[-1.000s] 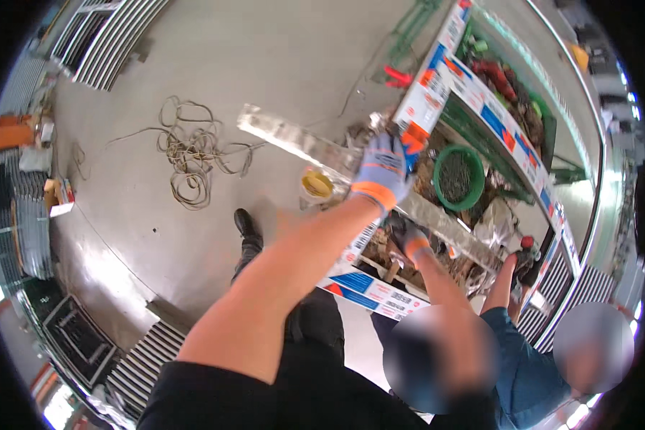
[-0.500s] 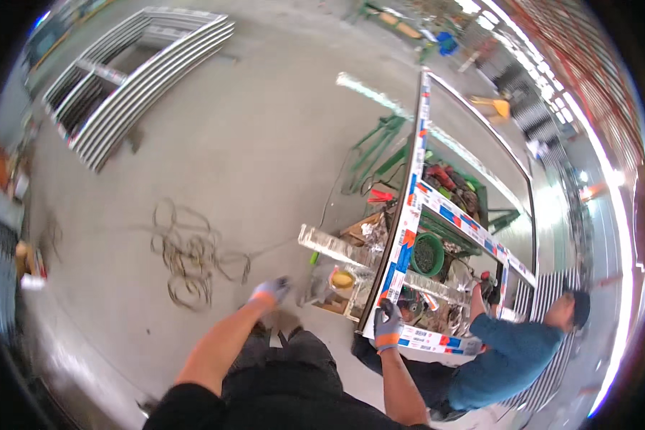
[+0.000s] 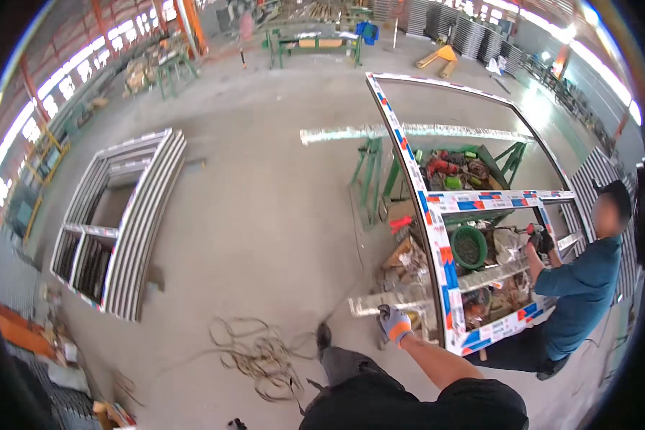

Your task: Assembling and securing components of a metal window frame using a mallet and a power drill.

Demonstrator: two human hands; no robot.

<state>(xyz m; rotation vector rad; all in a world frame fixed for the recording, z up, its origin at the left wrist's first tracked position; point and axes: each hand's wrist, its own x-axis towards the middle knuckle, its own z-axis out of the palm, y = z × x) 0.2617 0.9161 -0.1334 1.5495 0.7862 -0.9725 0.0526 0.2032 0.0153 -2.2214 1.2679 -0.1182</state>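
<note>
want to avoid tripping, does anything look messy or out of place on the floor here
Yes: the cord lies in a loose tangle on the open floor, just left of the person's shoe. It looks odd because it isn't neatly coiled, and it could catch a foot.

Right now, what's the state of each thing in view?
Right hand: gloved, grip unclear
Large frame: laid across wrapped beams
Green bowl: holds small dark pieces
Green tray: heaped with mixed items
Handheld tool: held by co-worker
Cord: loosely tangled on floor
Other frames: stacked
</note>
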